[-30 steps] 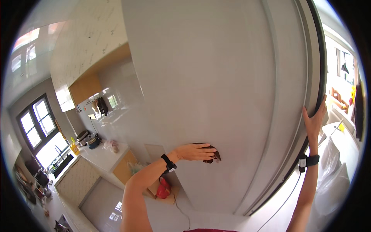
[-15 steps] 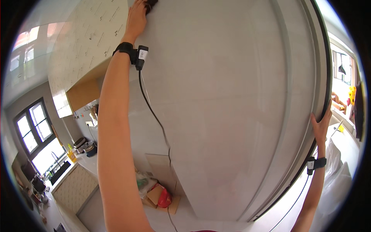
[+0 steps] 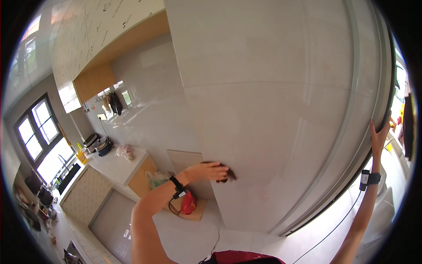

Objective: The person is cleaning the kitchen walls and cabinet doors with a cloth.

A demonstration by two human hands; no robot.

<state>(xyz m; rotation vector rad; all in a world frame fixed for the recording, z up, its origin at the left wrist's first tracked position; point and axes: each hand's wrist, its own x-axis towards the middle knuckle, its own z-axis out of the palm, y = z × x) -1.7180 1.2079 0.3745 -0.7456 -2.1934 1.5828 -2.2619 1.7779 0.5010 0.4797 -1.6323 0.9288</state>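
My left hand [image 3: 200,172] presses a dark brown cloth [image 3: 231,175] flat against the lower part of the grey wall panel [image 3: 272,132]. Its fingers lie over the cloth and cover much of it; whether it is a cloth or a sponge is hard to make out. At the right, my right hand [image 3: 379,138] grips the dark-edged door frame [image 3: 387,88], thumb on the near side and fingers partly hidden round the edge. Each wrist wears a black strap with a small box and a cable.
Below the left hand, a red bag [image 3: 188,203] sits on cardboard by the wall. Leftward stand a white counter [image 3: 116,166] with pots and a yellow bottle [image 3: 81,157], and upper cabinets [image 3: 110,26] in patterned film. A sink [image 3: 68,185] lies under the window.
My left hand has moved from high up at the panel's left edge down to its lower part, cloth still in it. My right hand keeps its hold on the frame; the view has shifted.
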